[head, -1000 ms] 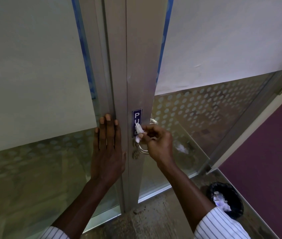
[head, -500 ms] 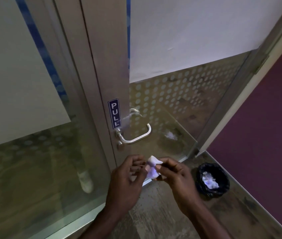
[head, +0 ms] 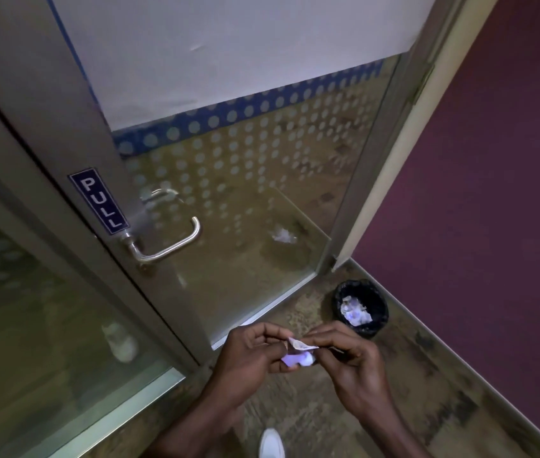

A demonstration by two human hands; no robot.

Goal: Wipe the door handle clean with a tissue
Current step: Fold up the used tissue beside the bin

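Note:
A curved metal door handle [head: 166, 246] sticks out of the grey door frame, just under a blue PULL sign [head: 99, 200]. Well below and to the right of it, my left hand [head: 252, 353] and my right hand [head: 349, 357] meet over the floor. Both pinch a small crumpled white tissue [head: 298, 353] between their fingertips. The tissue is partly hidden by the fingers. Neither hand touches the handle.
The glass door [head: 262, 166] with a dotted frosted film stands in front. A black bin [head: 361, 307] holding crumpled tissues sits on the floor by the purple wall [head: 493, 193]. A white shoe tip [head: 271, 442] shows at the bottom edge.
My right hand left the handle with the tissue and my left hand left the door frame. Both came down and now hold the tissue together. The view tilted downward.

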